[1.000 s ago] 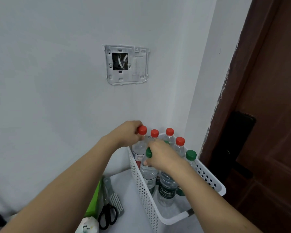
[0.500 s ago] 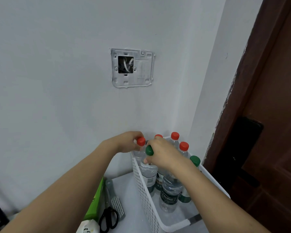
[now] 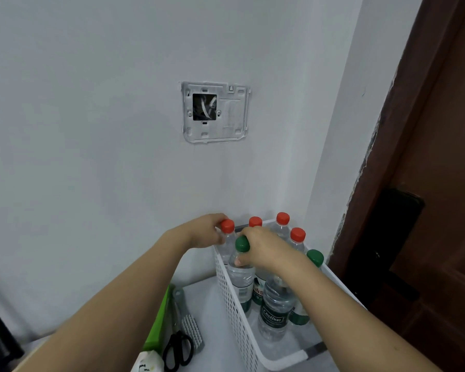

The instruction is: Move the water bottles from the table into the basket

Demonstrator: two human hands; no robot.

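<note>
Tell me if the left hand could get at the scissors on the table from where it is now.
Probably yes, once it lets go. The left hand grips a red-capped bottle at the basket corner. The scissors lie uncovered on the table, left of the basket, under that forearm, with nothing over them.

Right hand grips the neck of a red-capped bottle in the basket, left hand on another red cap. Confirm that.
Not quite: the head view shows the right hand gripping a green-capped bottle, not a red-capped one. The rest holds: it stands in the basket, and the left hand holds a red cap.
</note>
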